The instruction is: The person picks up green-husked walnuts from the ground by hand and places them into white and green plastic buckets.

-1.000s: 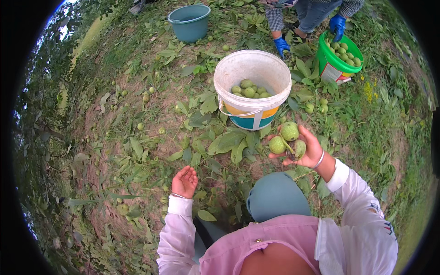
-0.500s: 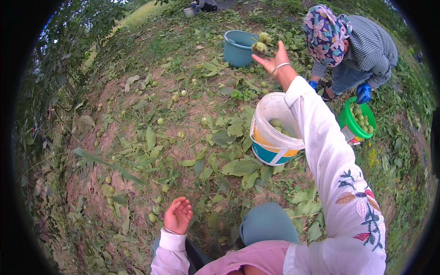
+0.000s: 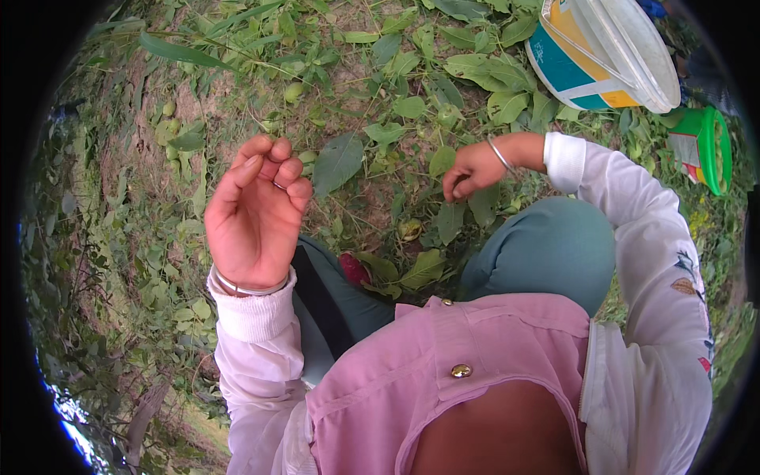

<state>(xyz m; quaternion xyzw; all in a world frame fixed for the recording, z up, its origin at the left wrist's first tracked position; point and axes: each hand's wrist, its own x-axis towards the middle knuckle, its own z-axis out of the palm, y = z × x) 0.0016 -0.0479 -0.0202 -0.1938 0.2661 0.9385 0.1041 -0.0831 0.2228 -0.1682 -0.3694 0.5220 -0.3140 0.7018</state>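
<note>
Below the head camera, my only view, I see the wearer's left hand (image 3: 260,210) raised palm-up, fingers loosely curled with nothing visible inside, perhaps to stay clear of the ground (image 3: 384,186). The right hand (image 3: 473,168) hangs low over leaves (image 3: 450,222), fingers bent down; I cannot tell whether they grip anything. Near it, between the legs (image 3: 546,245), one yellow-green fruit (image 3: 410,229) lies low. Off to the right stand a white bucket (image 3: 574,59), presumably placed for that hand's reach, and a green bucket (image 3: 697,146). I count two hands, two buckets, at least four fruits.
</note>
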